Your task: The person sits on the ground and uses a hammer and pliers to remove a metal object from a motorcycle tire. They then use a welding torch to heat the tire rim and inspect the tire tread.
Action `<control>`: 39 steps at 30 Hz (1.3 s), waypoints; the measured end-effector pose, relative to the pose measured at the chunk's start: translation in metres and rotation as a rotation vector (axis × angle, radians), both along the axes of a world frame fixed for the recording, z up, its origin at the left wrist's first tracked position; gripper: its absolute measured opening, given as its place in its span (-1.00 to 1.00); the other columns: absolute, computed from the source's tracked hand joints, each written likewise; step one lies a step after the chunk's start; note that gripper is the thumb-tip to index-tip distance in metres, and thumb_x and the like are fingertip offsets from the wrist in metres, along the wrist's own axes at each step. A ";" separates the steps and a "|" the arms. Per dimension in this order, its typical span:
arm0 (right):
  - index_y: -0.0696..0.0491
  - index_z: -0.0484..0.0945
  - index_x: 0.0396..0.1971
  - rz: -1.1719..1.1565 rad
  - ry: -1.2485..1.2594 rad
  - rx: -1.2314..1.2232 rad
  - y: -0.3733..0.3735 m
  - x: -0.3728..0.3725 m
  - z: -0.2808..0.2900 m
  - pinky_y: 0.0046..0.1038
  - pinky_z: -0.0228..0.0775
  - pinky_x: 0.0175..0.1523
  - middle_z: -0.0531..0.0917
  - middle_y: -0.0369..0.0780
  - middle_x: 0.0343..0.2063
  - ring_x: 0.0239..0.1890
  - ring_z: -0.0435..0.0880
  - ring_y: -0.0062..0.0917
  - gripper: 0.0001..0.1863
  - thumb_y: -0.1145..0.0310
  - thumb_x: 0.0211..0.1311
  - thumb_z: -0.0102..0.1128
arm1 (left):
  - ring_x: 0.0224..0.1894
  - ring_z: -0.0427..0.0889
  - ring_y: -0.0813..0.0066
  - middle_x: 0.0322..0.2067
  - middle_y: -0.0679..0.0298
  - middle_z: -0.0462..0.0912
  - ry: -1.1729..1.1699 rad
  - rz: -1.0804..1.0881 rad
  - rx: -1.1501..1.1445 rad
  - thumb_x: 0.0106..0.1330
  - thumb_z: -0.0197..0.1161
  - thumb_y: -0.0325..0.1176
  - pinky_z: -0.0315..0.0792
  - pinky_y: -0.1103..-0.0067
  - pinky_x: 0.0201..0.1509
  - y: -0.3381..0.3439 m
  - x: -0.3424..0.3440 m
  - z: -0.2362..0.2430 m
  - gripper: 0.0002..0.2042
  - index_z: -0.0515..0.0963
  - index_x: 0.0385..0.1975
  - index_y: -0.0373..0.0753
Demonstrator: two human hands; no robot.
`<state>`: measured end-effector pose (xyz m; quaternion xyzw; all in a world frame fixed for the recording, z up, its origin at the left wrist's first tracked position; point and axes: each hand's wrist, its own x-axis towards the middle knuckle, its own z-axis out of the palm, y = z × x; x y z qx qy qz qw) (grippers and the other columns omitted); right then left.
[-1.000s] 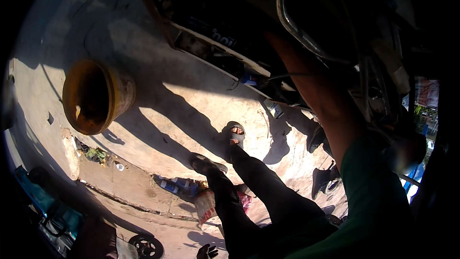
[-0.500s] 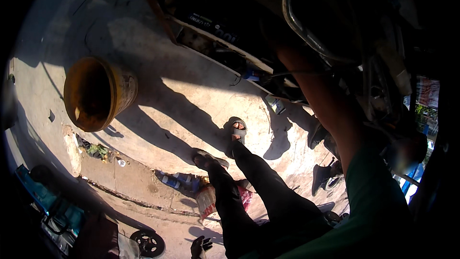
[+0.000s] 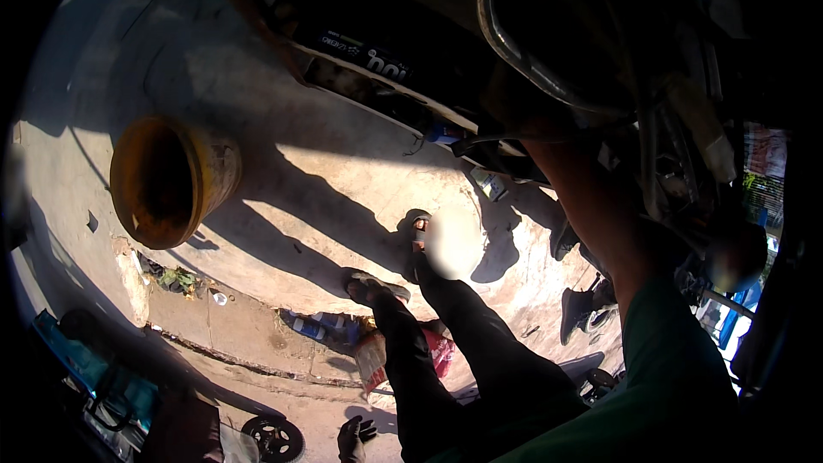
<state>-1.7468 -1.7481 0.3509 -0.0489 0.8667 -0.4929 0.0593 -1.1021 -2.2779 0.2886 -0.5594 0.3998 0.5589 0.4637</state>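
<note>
My left hand (image 3: 354,440) looks dark and hangs low beside my left leg, its fingers apart with nothing in them. My right arm (image 3: 583,206), in a green sleeve, reaches up and forward toward a dark open tray (image 3: 369,90) of parts. Deep shadow swallows the right hand, so its fingers and anything they hold are hidden. Close to where the forearm fades, a black cable or hose (image 3: 531,135) runs across. Above it bends a shiny metal tube (image 3: 506,43). At the tray's edge lie a small blue item (image 3: 446,133) and a light-coloured pack (image 3: 489,183).
A large yellow bucket (image 3: 201,184) lies tipped at the left. Behind my legs are a red-and-white container (image 3: 370,360) and blue items (image 3: 307,326). A small black wheel (image 3: 274,439) lies at the bottom. Another person's dark shoe (image 3: 576,313) shows at the right.
My right forearm has drawn back slightly, and the black cable's near end shows more plainly by the tray. The view has shifted a little. My left hand still hangs with its fingers apart.
</note>
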 end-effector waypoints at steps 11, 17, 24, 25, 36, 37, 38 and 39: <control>0.09 0.55 -0.05 0.041 -0.001 -0.008 0.009 0.007 0.004 -0.47 0.48 -0.11 0.62 -0.17 -0.16 -0.16 0.62 -0.48 -0.78 0.30 0.43 0.15 | -0.10 0.73 0.07 0.06 -0.03 0.64 -0.012 -0.017 0.022 0.51 0.13 -0.03 0.67 0.26 -0.08 0.014 -0.012 -0.004 -0.46 0.35 0.32 -0.28; 0.08 0.56 -0.07 0.024 -0.018 -0.031 0.005 0.011 0.002 -0.50 0.49 -0.15 0.63 -0.19 -0.20 -0.20 0.63 -0.50 -0.80 0.32 0.42 0.17 | -0.10 0.73 0.07 0.06 -0.03 0.64 -0.025 -0.016 0.013 0.50 0.14 -0.03 0.67 0.27 -0.08 0.016 -0.019 -0.001 -0.46 0.37 0.30 -0.28; 0.08 0.57 -0.10 0.022 -0.039 -0.078 0.000 0.021 -0.002 -0.53 0.50 -0.19 0.64 -0.21 -0.24 -0.24 0.64 -0.53 -0.82 0.33 0.41 0.20 | -0.08 0.72 0.08 0.06 -0.04 0.64 -0.019 -0.003 -0.008 0.50 0.15 -0.03 0.66 0.27 -0.08 0.018 -0.023 0.000 -0.45 0.36 0.31 -0.29; 0.08 0.57 -0.10 0.024 -0.046 -0.092 0.002 0.022 -0.002 -0.53 0.50 -0.20 0.65 -0.22 -0.24 -0.24 0.64 -0.53 -0.82 0.34 0.41 0.20 | -0.08 0.72 0.09 0.05 -0.05 0.64 -0.016 0.003 -0.003 0.50 0.16 -0.03 0.66 0.27 -0.08 0.018 -0.023 0.000 -0.45 0.36 0.31 -0.30; 0.05 0.57 -0.27 -0.291 -0.284 -0.451 -0.033 0.038 0.017 -0.63 0.49 -0.32 0.63 -0.30 -0.35 -0.34 0.64 -0.63 -0.86 0.31 0.46 0.16 | -0.09 0.74 0.08 0.02 -0.06 0.66 -0.008 0.000 -0.061 0.51 0.16 -0.11 0.67 0.30 -0.08 0.032 -0.030 0.012 -0.48 0.35 0.30 -0.35; 0.04 0.58 -0.28 -0.331 -0.331 -0.497 -0.036 0.039 0.020 -0.63 0.48 -0.32 0.63 -0.31 -0.36 -0.34 0.63 -0.64 -0.86 0.31 0.47 0.16 | -0.10 0.74 0.08 0.02 -0.06 0.66 -0.009 0.011 -0.061 0.51 0.16 -0.12 0.68 0.30 -0.08 0.032 -0.029 0.012 -0.48 0.35 0.30 -0.36; 0.04 0.58 -0.27 -0.272 -0.305 -0.405 -0.028 0.041 0.014 -0.62 0.47 -0.31 0.62 -0.32 -0.37 -0.35 0.62 -0.66 -0.85 0.30 0.48 0.14 | -0.10 0.75 0.08 0.01 -0.06 0.66 -0.018 0.009 -0.068 0.51 0.16 -0.12 0.68 0.30 -0.09 0.032 -0.028 0.012 -0.48 0.35 0.30 -0.35; 0.04 0.59 -0.26 -0.249 -0.289 -0.366 -0.025 0.043 0.016 -0.62 0.47 -0.30 0.60 -0.33 -0.39 -0.36 0.59 -0.68 -0.83 0.29 0.50 0.12 | -0.10 0.75 0.08 0.01 -0.07 0.66 -0.030 0.003 -0.065 0.52 0.16 -0.11 0.68 0.30 -0.09 0.033 -0.029 0.011 -0.48 0.35 0.30 -0.35</control>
